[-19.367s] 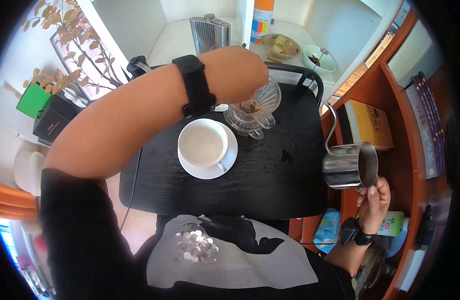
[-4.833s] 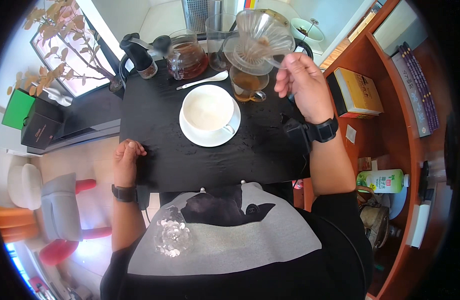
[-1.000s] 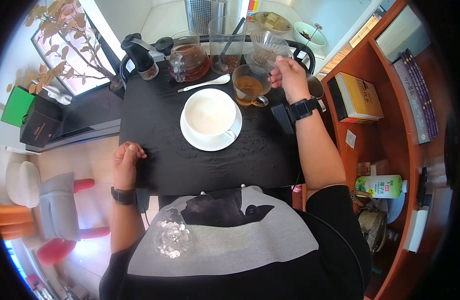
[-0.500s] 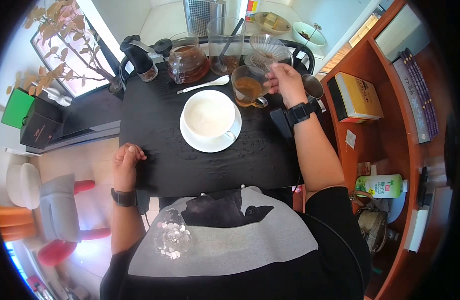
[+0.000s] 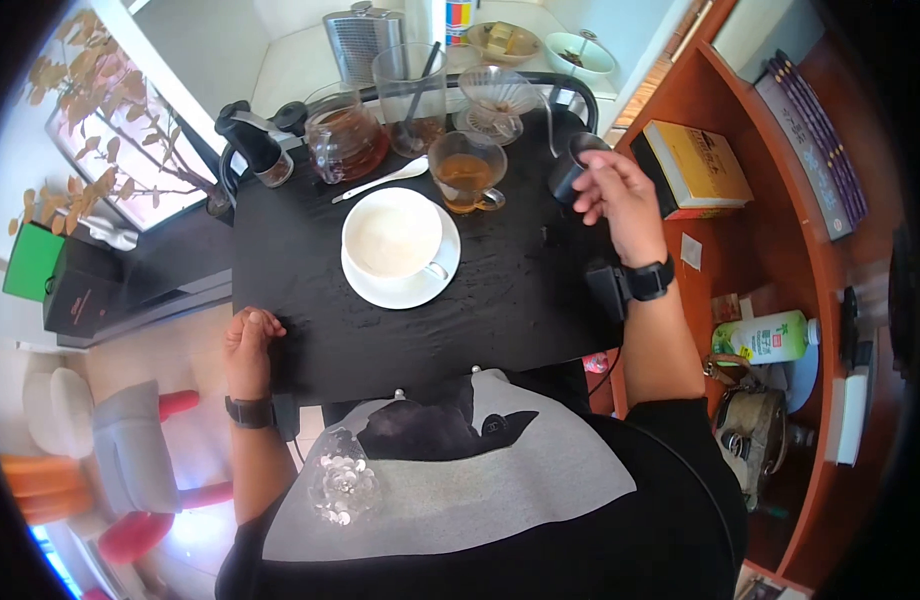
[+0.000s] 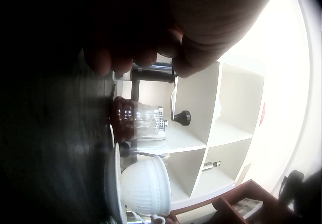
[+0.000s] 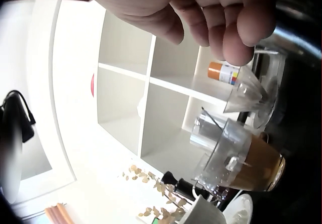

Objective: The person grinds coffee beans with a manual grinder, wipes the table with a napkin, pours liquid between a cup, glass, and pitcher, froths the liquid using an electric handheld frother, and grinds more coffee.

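My right hand (image 5: 625, 205) is over the right side of the black table, its fingers loosely bent close by a metal gooseneck kettle (image 5: 564, 182). In the right wrist view the fingers hang beside the kettle's shiny side (image 7: 299, 35), with nothing seen between them. Left of it stands a glass cup (image 5: 467, 180) partly filled with brown liquid. Behind that cup sits a ribbed clear dripper (image 5: 497, 105). A white cup (image 5: 392, 235) with pale contents is on a saucer (image 5: 400, 295). My left hand (image 5: 250, 345) rests at the table's left edge, fingers loosely curled and holding nothing.
Along the back are a black-topped grinder (image 5: 252, 145), a glass pot (image 5: 345, 140) of reddish-brown liquid and a tall glass (image 5: 410, 105) with a dark stick. A white spoon (image 5: 380, 180) lies before them. A brown shelf (image 5: 700, 270) borders the right side.
Earlier my right hand held the dripper above the glass cup; it was then set down behind. Since half a second ago, that hand has moved right, from the cup toward the kettle.
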Available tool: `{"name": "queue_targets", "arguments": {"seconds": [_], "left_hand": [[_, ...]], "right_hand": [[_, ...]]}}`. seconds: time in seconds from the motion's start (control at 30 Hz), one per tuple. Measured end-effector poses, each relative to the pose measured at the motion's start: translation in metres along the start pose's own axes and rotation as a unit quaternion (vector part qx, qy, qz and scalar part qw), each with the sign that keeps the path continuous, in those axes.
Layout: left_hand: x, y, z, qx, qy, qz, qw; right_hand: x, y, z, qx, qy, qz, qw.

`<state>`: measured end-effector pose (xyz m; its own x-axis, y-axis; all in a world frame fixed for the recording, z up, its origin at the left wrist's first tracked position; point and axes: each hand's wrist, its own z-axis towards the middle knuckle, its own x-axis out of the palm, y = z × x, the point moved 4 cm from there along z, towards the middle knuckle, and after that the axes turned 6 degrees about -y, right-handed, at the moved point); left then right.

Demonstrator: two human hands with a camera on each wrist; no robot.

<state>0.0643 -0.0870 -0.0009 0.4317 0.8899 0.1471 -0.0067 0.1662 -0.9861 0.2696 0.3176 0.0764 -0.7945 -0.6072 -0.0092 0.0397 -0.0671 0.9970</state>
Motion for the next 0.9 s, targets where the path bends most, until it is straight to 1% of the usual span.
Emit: {"name": "queue_targets", "arguments": {"seconds": [0.03, 0.13, 0.23, 0.33, 0.4, 0.5, 0.57, 0.67, 0.73, 0.83, 0.9], "left_hand": [[-0.001, 0.000, 0.000, 0.001, -0.003, 0.002, 1.000], [-0.001, 0.001, 0.001, 0.004, 0.003, 0.008, 1.000], [-0.002, 0.004, 0.002, 0.001, 0.003, 0.005, 1.000], [-0.002, 0.003, 0.002, -0.001, -0.002, 0.016, 1.000], [0.000, 0.003, 0.002, -0.003, -0.006, 0.021, 1.000], [0.001, 0.002, 0.000, -0.008, -0.013, 0.023, 1.000], [0.002, 0.002, -0.001, -0.009, -0.015, 0.022, 1.000], [0.003, 0.001, -0.004, -0.009, -0.016, 0.054, 0.998], [0.007, -0.002, -0.006, 0.005, 0.023, 0.076, 0.997], [0.009, -0.004, -0.008, 0.028, 0.041, 0.102, 0.994], [0.009, -0.003, -0.010, 0.031, 0.036, 0.109, 0.993]], "right_hand": [[-0.016, -0.003, -0.004, -0.004, -0.015, 0.016, 1.000], [-0.057, -0.013, -0.019, 0.020, -0.076, 0.062, 0.995], [-0.087, -0.030, -0.035, 0.045, -0.109, 0.091, 0.989], [-0.101, -0.047, -0.047, 0.057, -0.118, 0.121, 0.984], [-0.106, -0.056, -0.051, 0.059, -0.120, 0.133, 0.982], [-0.103, -0.066, -0.056, 0.085, -0.113, 0.135, 0.981], [-0.101, -0.076, -0.057, 0.087, -0.107, 0.135, 0.981], [-0.098, -0.078, -0.060, 0.084, -0.097, 0.132, 0.983], [-0.098, -0.080, -0.060, 0.076, -0.103, 0.112, 0.985], [-0.098, -0.080, -0.062, 0.065, -0.099, 0.105, 0.987], [-0.098, -0.079, -0.064, 0.063, -0.100, 0.110, 0.987]]}}
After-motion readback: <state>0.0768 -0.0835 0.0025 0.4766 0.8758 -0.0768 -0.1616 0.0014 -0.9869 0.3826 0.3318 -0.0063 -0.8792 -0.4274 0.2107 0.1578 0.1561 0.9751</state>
